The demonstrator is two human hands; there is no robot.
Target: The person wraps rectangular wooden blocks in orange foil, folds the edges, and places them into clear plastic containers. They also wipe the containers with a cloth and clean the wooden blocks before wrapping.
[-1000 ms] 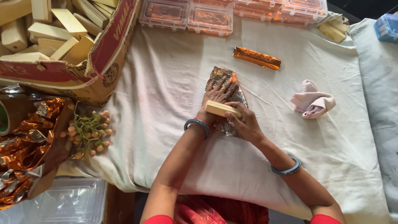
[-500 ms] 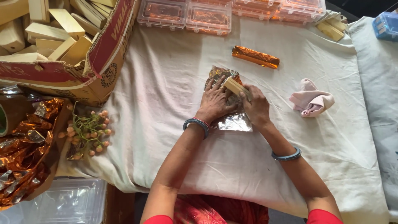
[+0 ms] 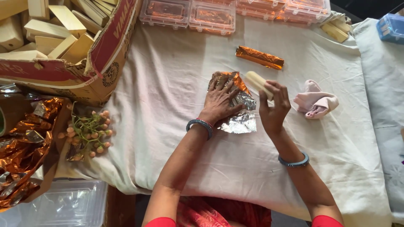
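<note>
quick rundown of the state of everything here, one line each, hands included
left hand: flat, palm down, pressing the foil sheet
foil sheet: unrolled, crinkled, silver side up
right hand: raised, gripping the wooden block
wooden block: bare, unwrapped, tilted, off the cloth
wrapped bar: fully covered in orange foil, lying flat
cardboard box: open, torn edge, full of wooden blocks
clear boxes: lids closed
pink cloth: crumpled

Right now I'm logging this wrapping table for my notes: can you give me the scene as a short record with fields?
left hand: flat on the foil sheet
right hand: raised, gripping a pale wooden block
wrapped block: orange foil, lying beyond the hands
pink cloth: crumpled, right of the hands
cardboard box: far left, full of wooden blocks
surface: white cloth
</note>
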